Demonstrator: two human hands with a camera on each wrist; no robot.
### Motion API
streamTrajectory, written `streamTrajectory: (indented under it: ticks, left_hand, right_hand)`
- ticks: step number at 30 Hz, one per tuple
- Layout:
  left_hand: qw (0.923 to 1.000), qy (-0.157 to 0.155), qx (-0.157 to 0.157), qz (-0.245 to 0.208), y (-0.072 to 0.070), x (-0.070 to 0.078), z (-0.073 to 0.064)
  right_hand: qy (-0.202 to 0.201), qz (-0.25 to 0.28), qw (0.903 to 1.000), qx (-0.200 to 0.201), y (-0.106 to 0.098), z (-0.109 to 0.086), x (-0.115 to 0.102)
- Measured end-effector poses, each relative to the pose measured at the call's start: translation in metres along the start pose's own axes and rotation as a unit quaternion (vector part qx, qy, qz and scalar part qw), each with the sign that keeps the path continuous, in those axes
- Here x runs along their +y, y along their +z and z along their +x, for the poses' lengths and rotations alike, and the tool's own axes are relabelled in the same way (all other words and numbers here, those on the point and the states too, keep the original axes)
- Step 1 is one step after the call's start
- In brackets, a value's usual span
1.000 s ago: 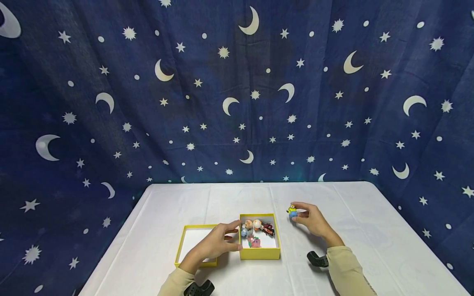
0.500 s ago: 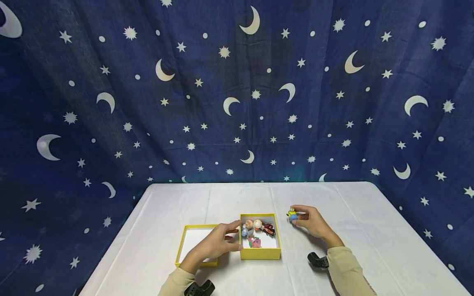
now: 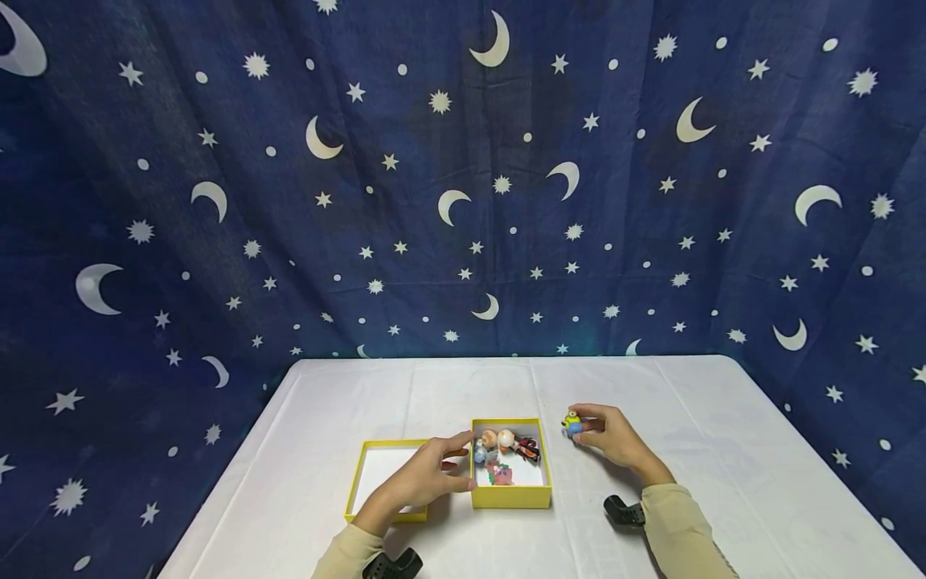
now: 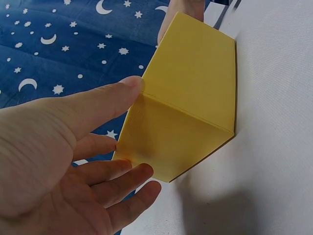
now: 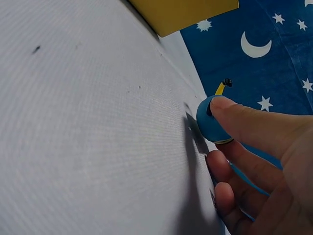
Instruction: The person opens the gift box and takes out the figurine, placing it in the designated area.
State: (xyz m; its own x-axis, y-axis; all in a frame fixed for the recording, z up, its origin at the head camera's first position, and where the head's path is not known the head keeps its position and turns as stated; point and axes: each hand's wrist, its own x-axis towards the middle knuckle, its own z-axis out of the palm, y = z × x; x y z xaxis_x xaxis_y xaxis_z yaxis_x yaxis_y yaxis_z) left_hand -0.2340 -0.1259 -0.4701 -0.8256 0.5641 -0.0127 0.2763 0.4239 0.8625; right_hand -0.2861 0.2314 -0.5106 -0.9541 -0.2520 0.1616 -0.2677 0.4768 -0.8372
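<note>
In the head view, the change over the last second is small: the grip of the right hand (image 3: 611, 436) and the toy figure (image 3: 572, 425) it pinches have come slightly lower in the scene, while the left hand (image 3: 423, 476) keeps its place against the yellow box (image 3: 510, 498). That suggests, as a judgement, a careful handling of the figure close to the desk (image 3: 456, 389), with the box steadied meanwhile. The figure is just to the right of the box, outside it and well within the desk's edges; its shadow lies close by in the right wrist view, though whether its base touches the cloth cannot be told.

The right thumb presses on the figure's blue side, with fingers closing in from behind. The left hand's grip is released: its fingers are relaxed, the thumb touching the near corner of the box.

The figure looks like a small, rounded, upright character, yellow above and blue below, with a large round eye. In the right wrist view its blue lower part is smooth and bulging, and a thin yellow arm with a black end sticks out.

Inside the box lie a pink figure (image 3: 501, 474), a pale blue piece (image 3: 481, 455) and a dark, cord-like item (image 3: 527, 449); a shallow yellow-rimmed lid (image 3: 379, 468) rests beside it on the left, partly behind the left hand
</note>
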Motion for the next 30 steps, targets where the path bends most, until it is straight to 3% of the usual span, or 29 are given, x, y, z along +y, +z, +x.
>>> streamTrajectory:
  ticks: [13,30]
  left_hand:
    - [0.9998,0.007,-0.004,-0.020,-0.0009,0.0030,-0.0016]
    - [0.9998,0.009,-0.005,-0.019,0.0000,0.0018,-0.0006]
  right_hand:
    - [0.010,-0.040,0.9992,-0.001,0.0019,0.0019,0.0009]
    - [0.019,-0.034,0.9992,-0.004,-0.0034,0.0030,0.0015]
